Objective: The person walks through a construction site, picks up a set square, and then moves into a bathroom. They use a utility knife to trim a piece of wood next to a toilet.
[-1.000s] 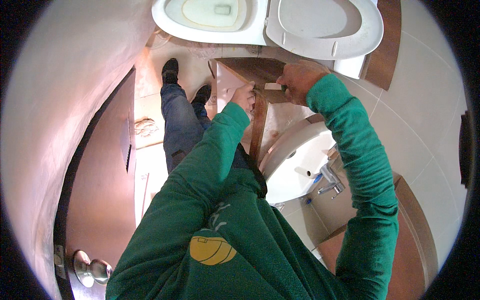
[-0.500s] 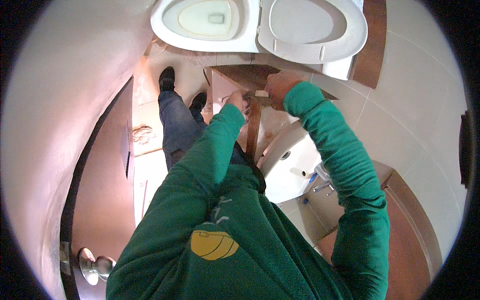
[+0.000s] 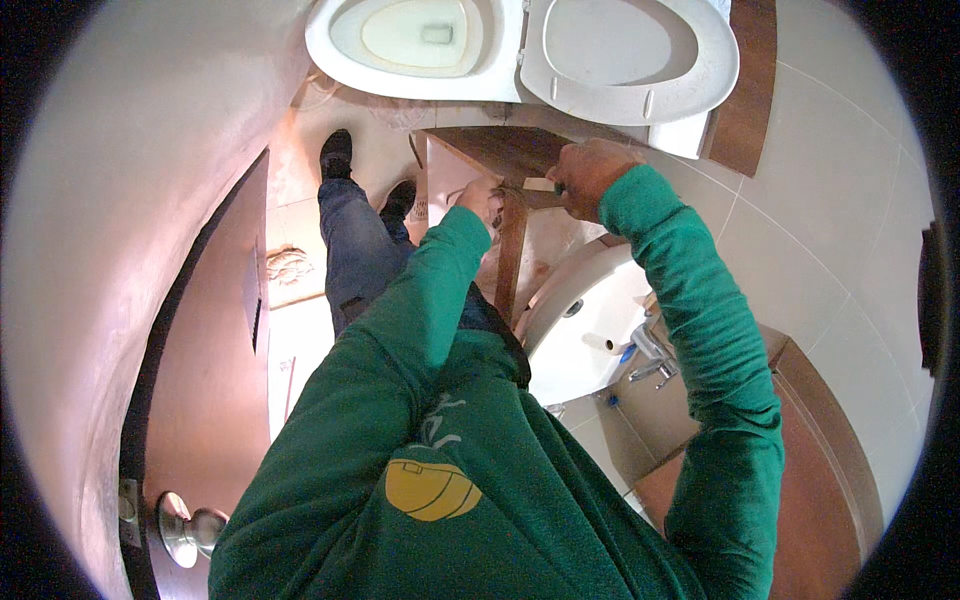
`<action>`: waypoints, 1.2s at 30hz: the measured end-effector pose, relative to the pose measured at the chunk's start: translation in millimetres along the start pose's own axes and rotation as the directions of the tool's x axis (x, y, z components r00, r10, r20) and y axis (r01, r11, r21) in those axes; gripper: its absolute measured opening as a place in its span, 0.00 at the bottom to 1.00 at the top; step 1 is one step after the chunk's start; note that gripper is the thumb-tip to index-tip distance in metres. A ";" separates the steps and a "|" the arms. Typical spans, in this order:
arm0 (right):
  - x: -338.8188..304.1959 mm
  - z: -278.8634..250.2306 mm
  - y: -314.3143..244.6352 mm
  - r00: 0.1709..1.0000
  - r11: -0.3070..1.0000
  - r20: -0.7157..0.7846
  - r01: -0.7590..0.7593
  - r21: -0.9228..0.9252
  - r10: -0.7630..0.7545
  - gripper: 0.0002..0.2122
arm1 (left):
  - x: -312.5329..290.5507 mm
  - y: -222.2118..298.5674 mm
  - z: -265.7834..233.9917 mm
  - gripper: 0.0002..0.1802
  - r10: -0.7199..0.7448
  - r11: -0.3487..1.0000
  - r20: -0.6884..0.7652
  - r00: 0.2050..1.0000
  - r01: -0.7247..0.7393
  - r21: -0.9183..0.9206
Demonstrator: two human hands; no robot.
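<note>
A wooden frame (image 3: 510, 250) with a brown upright edge stands in front of me, beside the washbasin. My left hand (image 3: 480, 198) is closed at the top corner of this frame; what its fingers hold is hidden. To the right, my right hand (image 3: 597, 175) is curled into a fist with the knuckles up. A short pale flat piece (image 3: 540, 184) shows at its fingers, pointing toward the left hand, but its kind is unclear. Behind both hands lies a dark brown wooden panel (image 3: 500, 147).
A white toilet (image 3: 420, 85) with its seat raised (image 3: 622, 105) is at the far side. The washbasin (image 3: 580, 350) with a metal tap (image 3: 652, 358) sits right of my body. A brown door (image 3: 200, 400) with a round knob (image 3: 207, 532) is on the left, beside a pale wall (image 3: 130, 200).
My right hand has shifted slightly to the right, away from the left hand, with its forearm following. My left hand stays at the frame's corner.
</note>
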State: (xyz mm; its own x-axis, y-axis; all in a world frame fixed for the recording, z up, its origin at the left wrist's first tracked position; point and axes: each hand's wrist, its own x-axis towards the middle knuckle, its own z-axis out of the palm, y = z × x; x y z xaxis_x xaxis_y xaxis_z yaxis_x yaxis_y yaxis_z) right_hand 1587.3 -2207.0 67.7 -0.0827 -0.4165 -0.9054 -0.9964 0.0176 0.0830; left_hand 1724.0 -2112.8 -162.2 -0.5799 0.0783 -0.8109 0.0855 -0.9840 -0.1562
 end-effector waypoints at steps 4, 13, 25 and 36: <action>1.0 -11.2 -19.1 0.994 1.000 0.111 -0.012 -0.019 0.014 0.13 | 26.1 -17.2 -21.4 0.14 0.170 0.976 0.060 0.984 -0.177 0.125; -10.0 -7.0 -1.0 0.997 1.000 0.071 -0.013 0.008 0.012 0.16 | 13.7 -6.8 -9.6 0.17 -0.032 0.999 0.011 0.999 0.032 -0.035; -20.2 -17.5 -6.4 0.997 0.998 0.073 -0.026 -0.062 0.030 0.13 | 2.6 -15.7 -7.4 0.23 -0.005 0.986 0.033 0.999 0.000 0.165; -23.3 -16.6 -16.7 0.994 0.996 0.073 -0.089 0.013 0.088 0.11 | 2.8 -22.4 -5.9 0.21 0.086 0.984 -0.067 0.994 -0.074 0.164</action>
State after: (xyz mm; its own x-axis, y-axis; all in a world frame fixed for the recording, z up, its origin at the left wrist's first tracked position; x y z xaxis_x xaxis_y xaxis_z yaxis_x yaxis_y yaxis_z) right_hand 1606.2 -2212.7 94.3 -0.1708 -0.3463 -0.9224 -0.9853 0.0660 0.1577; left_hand 1725.2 -2089.6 -164.3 -0.5147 0.0035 -0.8574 -0.0058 -1.0000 -0.0006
